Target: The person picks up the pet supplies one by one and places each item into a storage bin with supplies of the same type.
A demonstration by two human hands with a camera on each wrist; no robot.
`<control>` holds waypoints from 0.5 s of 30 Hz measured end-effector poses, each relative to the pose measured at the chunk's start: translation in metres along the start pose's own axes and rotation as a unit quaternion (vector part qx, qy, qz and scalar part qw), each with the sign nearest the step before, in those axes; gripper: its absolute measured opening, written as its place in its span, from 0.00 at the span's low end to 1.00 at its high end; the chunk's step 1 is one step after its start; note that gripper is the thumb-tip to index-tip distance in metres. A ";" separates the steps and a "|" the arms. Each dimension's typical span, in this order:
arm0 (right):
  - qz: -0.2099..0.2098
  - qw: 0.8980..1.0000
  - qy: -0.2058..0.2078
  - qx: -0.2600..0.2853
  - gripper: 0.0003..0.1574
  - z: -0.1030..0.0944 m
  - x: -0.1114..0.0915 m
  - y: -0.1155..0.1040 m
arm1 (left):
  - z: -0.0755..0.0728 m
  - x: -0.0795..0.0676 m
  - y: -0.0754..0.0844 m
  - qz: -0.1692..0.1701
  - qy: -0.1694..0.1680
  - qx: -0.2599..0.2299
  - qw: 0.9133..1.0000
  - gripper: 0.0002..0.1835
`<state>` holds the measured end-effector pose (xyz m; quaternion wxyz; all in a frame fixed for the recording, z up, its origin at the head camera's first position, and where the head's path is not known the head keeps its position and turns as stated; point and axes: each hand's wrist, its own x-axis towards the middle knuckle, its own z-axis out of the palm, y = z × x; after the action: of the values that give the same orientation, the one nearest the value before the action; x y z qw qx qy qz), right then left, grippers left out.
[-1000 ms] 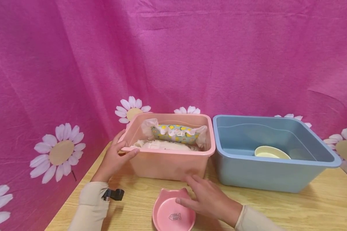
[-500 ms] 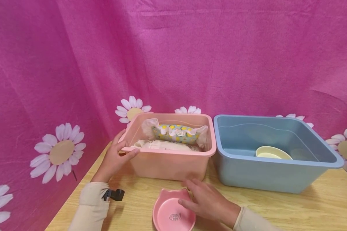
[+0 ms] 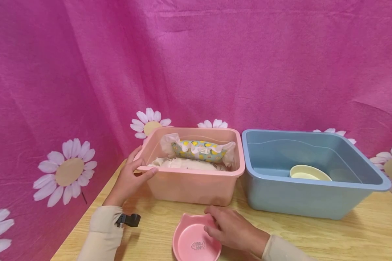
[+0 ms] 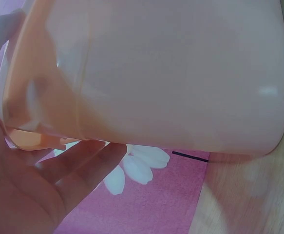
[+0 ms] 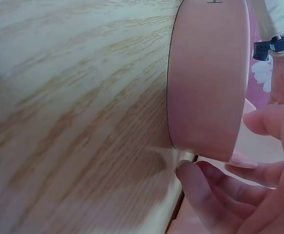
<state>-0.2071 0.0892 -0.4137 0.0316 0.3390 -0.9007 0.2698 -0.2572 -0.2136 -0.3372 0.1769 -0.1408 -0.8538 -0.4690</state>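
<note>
My left hand (image 3: 129,179) grips the left front corner of a pink plastic bin (image 3: 189,186), thumb along the front rim and fingers around the left side. In the left wrist view, fingers (image 4: 83,168) lie under the rim against the wall. A pink cat-eared pet bowl (image 3: 196,241) with a fishbone print stands upright on the table in front. At its right ear, my right hand (image 3: 233,228) holds the edge, thumb over the inside and fingers curled outside. The right wrist view shows the bowl's side wall (image 5: 207,83) on the wood; contact at some fingertips is unclear.
Inside the pink bin lie a lemon-print bundle (image 3: 199,150) with sheer frills and a cream cloth bundle (image 3: 189,164). A blue bin (image 3: 297,197) beside it holds a pale yellow dish (image 3: 310,172). A magenta daisy curtain (image 3: 196,65) hangs behind the wooden table (image 3: 362,235).
My right hand has drawn slightly nearer at the bowl's right ear, its fingers curling in. The left hand has kept its hold on the pink bin; the bowl has hardly moved.
</note>
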 end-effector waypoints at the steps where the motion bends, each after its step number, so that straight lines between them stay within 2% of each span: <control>1: 0.000 1.000 -0.002 0.003 0.15 0.001 0.001 0.000 | 0.000 0.000 0.000 -0.002 -0.001 -0.001 1.000 0.17; 5: 0.007 1.000 -0.010 0.017 0.14 0.002 0.003 0.002 | -0.001 0.001 -0.005 -0.006 -0.004 -0.009 1.000 0.17; 9: 0.014 0.999 -0.026 0.044 0.12 0.001 0.006 0.004 | 0.001 0.005 -0.021 -0.004 0.000 -0.007 1.000 0.18; 15: 0.032 0.996 -0.045 0.072 0.04 0.001 0.009 0.008 | 0.004 0.008 -0.037 0.007 0.005 0.006 1.000 0.19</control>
<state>-0.2190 0.0879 -0.4161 -0.0420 0.3236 -0.8897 0.3192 -0.2806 -0.2287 -0.3635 0.1855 -0.1430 -0.8545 -0.4636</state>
